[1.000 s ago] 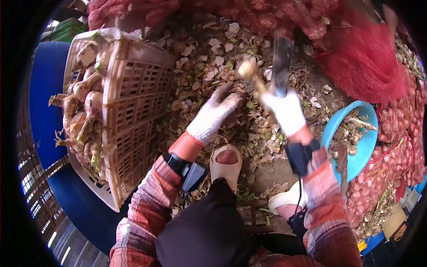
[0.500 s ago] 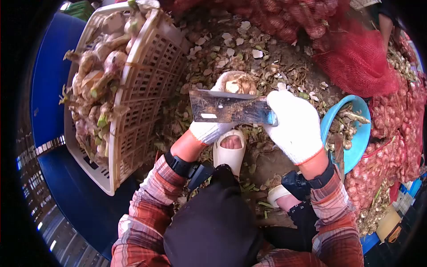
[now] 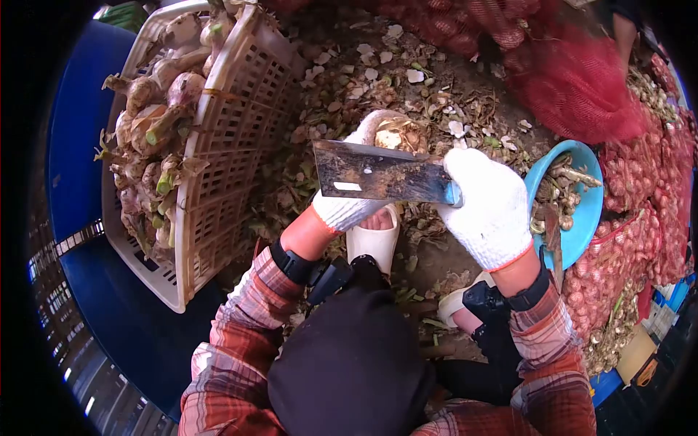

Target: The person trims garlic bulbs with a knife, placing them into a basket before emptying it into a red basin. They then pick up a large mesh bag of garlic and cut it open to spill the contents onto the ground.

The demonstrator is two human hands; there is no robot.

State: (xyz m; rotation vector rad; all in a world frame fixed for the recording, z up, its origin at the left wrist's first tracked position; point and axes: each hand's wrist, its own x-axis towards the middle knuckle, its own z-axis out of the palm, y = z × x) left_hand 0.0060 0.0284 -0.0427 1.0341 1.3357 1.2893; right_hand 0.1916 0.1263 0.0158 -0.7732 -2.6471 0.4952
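My right hand (image 3: 488,207), in a white knit glove, grips the blue handle end of a broad, stained cleaver (image 3: 382,173). The blade lies sideways across the view and hides much of my left hand (image 3: 347,209), gloved as well. Just past the blade's far edge, the left fingers curl round a garlic bulb (image 3: 400,138) with a pale top and brownish skin. The blade overlaps the near side of the bulb in this view.
A white plastic crate (image 3: 218,160) of garlic with stems tilts at the left. At the right stand a blue basin (image 3: 582,236) holding garlic and red mesh sacks (image 3: 654,182). Peelings (image 3: 334,102) litter the floor. Another person's arm (image 3: 624,36) shows at top right.
The garlic bulb has turned slightly in my left hand, showing a paler face. My right hand and the cleaver have shifted slightly right. The red netting at upper right has moved.
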